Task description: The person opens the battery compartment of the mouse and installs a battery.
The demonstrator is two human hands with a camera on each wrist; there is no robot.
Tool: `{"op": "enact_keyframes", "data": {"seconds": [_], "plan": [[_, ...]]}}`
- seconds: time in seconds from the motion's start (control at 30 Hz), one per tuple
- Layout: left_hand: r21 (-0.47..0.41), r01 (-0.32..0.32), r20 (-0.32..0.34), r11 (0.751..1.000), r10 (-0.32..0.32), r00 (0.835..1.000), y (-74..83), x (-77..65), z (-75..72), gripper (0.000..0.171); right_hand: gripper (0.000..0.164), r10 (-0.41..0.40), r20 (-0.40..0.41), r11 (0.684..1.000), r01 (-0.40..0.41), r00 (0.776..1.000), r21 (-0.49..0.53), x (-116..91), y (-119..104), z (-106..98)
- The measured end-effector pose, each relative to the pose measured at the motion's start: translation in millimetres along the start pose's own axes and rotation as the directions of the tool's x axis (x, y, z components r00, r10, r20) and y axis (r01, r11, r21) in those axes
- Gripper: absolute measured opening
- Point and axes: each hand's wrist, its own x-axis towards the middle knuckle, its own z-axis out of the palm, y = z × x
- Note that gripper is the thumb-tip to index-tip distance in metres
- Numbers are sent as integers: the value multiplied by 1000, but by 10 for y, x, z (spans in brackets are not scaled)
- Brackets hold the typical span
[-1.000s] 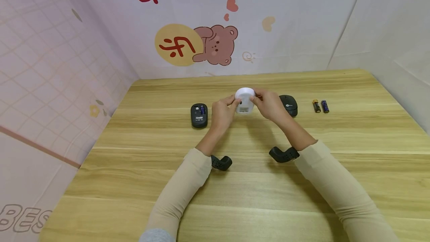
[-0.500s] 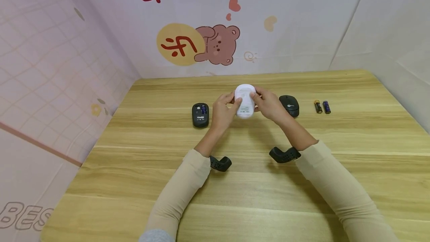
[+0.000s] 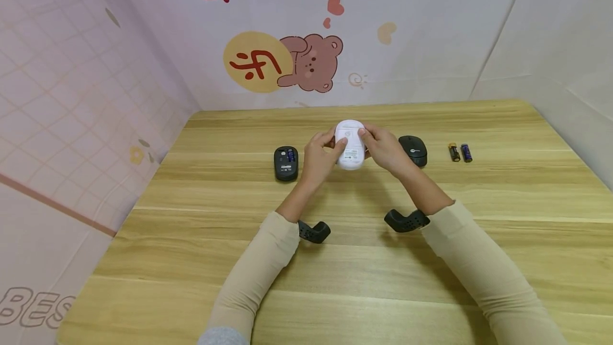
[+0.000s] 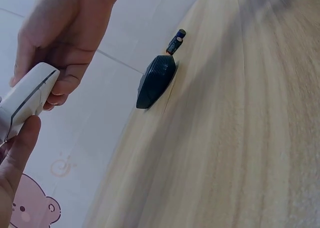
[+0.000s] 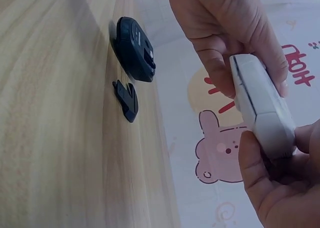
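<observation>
A white computer mouse (image 3: 354, 145) is held up over the table between both hands, its underside with a label turned toward the head camera. My left hand (image 3: 320, 157) grips its left side, thumb lying on the underside. On the opposite side my right hand (image 3: 382, 148) pinches the edge, thumb also on the underside. The left wrist view catches the mouse (image 4: 31, 92) edge-on, a dark seam along its side. In the right wrist view, fingers of both hands wrap the white mouse (image 5: 262, 106) from opposite ends.
Left of the hands lies a black mouse (image 3: 286, 170) bottom up, a blue battery in its open compartment. A small black cover (image 5: 128, 101) lies beside it. Behind the right hand sits another black mouse (image 3: 414, 149). Two loose batteries, one orange-black (image 3: 454, 152), one blue (image 3: 466, 153), lie farther right.
The white mouse has tilted so its underside now faces the head camera more fully. My left thumb has slid farther onto the underside. Both hands keep their hold.
</observation>
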Motion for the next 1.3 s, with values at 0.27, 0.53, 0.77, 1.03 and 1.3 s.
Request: {"op": "enact_keyframes", "data": {"seconds": [0.27,0.53,0.77,1.03,1.3], "plan": [[-46,72,-4,996,-72,997,-9,0,15,40,45,11,6,999,-11,1000,44,-5,16,9],[-72,96,-22,993,-98,995,15,-14,12,38,50,22,40,1000,-21,999,-22,5,37,-14],[-93,103,-10,990,-104,995,20,-22,7,39,47,0,15,995,1,1000,-95,13,41,-14],[-90,75,13,993,-74,997,26,-24,7,42,46,-18,-39,988,12,999,-152,16,20,-33],[-83,74,32,994,-72,997,21,-32,12,43,43,-44,-53,987,35,998,-155,22,23,-40]]}}
